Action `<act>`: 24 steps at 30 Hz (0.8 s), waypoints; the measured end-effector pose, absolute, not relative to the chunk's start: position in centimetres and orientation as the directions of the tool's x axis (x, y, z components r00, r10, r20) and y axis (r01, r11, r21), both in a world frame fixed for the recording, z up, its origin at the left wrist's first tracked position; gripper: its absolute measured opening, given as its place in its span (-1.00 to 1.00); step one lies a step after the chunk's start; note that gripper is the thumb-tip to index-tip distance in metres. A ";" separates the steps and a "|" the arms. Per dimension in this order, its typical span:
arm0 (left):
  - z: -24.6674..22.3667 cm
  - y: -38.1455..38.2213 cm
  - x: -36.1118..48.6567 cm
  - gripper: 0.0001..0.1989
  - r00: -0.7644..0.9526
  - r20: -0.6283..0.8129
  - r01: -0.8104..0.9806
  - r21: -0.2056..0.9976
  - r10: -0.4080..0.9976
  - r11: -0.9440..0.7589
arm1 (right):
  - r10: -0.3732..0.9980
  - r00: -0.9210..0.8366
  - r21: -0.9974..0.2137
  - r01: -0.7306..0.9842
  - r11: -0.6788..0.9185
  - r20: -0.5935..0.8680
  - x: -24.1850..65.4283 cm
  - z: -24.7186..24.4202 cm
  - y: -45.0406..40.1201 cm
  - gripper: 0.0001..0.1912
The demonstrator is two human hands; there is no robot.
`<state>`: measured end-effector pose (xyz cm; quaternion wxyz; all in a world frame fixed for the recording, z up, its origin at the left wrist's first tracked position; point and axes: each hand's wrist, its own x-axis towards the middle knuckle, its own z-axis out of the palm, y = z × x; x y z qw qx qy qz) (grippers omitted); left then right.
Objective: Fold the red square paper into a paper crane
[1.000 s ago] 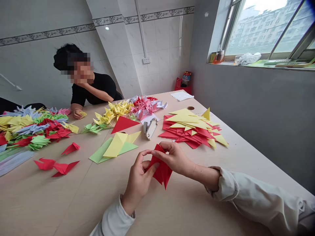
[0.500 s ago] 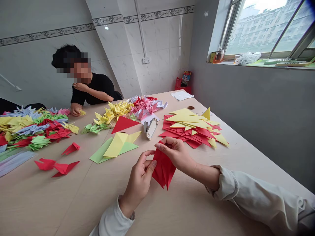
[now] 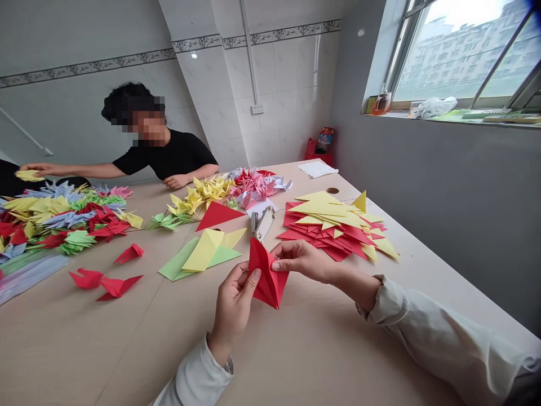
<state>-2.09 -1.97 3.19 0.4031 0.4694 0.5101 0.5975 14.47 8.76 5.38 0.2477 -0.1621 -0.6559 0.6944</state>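
Observation:
A folded red paper [image 3: 267, 279] is held above the table between both hands, its creased point facing down. My left hand [image 3: 236, 299] pinches its left edge, thumb on the front. On the right edge, the thumb and fingers of my right hand [image 3: 302, 260] are closed. Just beyond the paper stands an open stapler [image 3: 264, 224]. Right of it lies a pile of red and yellow folded sheets [image 3: 333, 223]. To the left are a yellow folded sheet [image 3: 203, 250] on a green one [image 3: 180, 260] and a red triangle [image 3: 217, 214].
Several red folded pieces [image 3: 118, 286] lie at the left, near a heap of coloured folded papers [image 3: 63, 217]. Yellow cranes [image 3: 207, 192] and pink ones [image 3: 253, 186] sit farther back. A person in black [image 3: 181, 155] sits across the table [image 3: 296, 361].
My right hand has moved from the paper's top down to its right edge, and the paper's upper point now shows. The other person's arm has stretched left with a yellow piece.

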 end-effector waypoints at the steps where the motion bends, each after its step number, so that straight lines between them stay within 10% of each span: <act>1: 3.1 -2.0 -2.0 -0.73 -0.230 0.141 -0.011 0.989 0.963 -0.148 | 0.571 -0.814 -0.990 -0.137 -0.017 0.103 14.3 5.1 8.6 -0.69; 24: 2.8 -2.0 -1.5 -0.47 -0.215 -0.019 0.068 0.997 0.976 0.034 | 0.760 -0.648 -0.999 -0.042 0.027 0.048 13.4 5.2 7.0 -0.61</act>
